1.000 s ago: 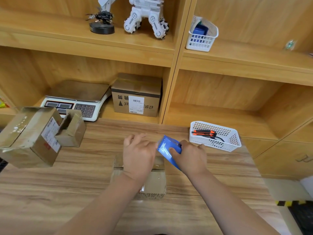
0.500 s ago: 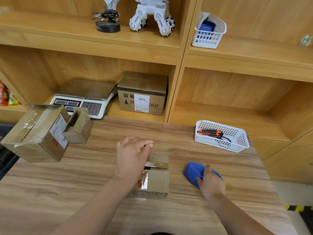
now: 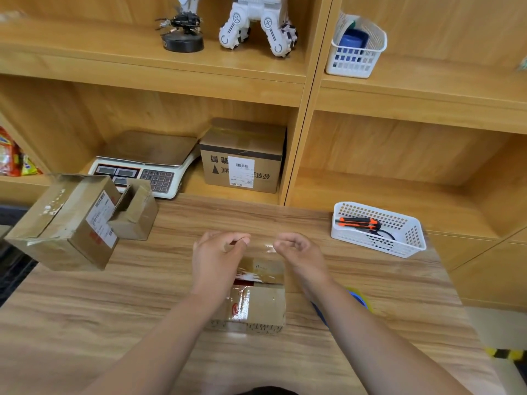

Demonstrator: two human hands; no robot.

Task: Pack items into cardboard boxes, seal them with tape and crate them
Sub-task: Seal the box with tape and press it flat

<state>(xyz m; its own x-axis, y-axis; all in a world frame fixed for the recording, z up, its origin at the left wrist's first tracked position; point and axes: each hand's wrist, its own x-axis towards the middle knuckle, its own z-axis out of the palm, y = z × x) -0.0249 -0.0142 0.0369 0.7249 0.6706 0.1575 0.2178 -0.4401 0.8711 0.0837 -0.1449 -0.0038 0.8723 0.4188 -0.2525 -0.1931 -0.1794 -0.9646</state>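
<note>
Brown cardboard forms the small sealed-looking box [image 3: 262,303], which stands at the middle of the wooden tabletop [image 3: 142,309], close to the near edge, with glossy tape already across its top and front face. Both hands are raised just beyond the box's far edge. The left grip [image 3: 214,260] pinches one end of a short clear tape strip [image 3: 266,246] between thumb and forefinger; the right grip [image 3: 299,255] pinches the other end. The strip is faint, so the exact contact points are hard to resolve. Holding it taut between two pinches probably keeps the adhesive from folding on itself before it is laid over the box's top seam. The blue tape dispenser [image 3: 358,299] lies flat on the tabletop under the right forearm, near the box, so further strips are within reach. Count: four cardboard boxes in view, namely the small box, a large labelled box [image 3: 62,223] and a small open box [image 3: 134,215] touching each other at the tabletop's far left corner, and a printed box [image 3: 242,155] on the shelf; two white mesh baskets, one [image 3: 399,246] at the far right corner, one [image 3: 356,61] on the upper shelf; one orange-and-black utility knife [image 3: 359,223] in the nearer basket; one electronic scale [image 3: 145,163].
</note>
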